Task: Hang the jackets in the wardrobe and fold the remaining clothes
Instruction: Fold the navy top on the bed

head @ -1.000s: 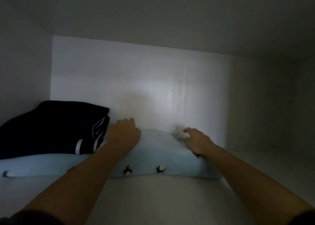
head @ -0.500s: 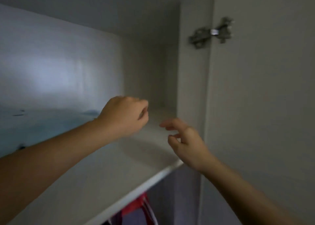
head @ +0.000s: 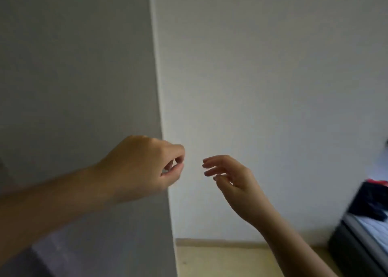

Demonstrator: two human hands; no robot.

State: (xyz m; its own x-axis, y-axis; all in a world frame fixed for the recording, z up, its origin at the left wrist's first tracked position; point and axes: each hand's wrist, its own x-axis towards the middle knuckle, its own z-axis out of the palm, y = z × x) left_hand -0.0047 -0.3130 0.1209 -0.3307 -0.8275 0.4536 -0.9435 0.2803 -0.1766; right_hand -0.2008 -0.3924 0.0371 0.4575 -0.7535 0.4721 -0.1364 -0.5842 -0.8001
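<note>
My left hand [head: 144, 167] hangs in mid-air in front of the grey wardrobe door [head: 79, 88], fingers curled in loosely and holding nothing. My right hand [head: 233, 182] floats beside it to the right, fingers apart and empty, with the white wall behind it. Dark clothes [head: 371, 201] with a bit of red lie in a blurred heap on the bed at the far right edge. The wardrobe shelf and the folded clothes on it are out of view.
The bed [head: 361, 241] with its dark frame juts in at the lower right. A white wall [head: 273, 88] fills the right half, with a skirting board and pale wooden floor [head: 220, 260] below it.
Both hands have let go of the light-blue folded garment and pulled back out of the shelf. My view has swung right, from the wardrobe's inside past its door to the wall and bed.
</note>
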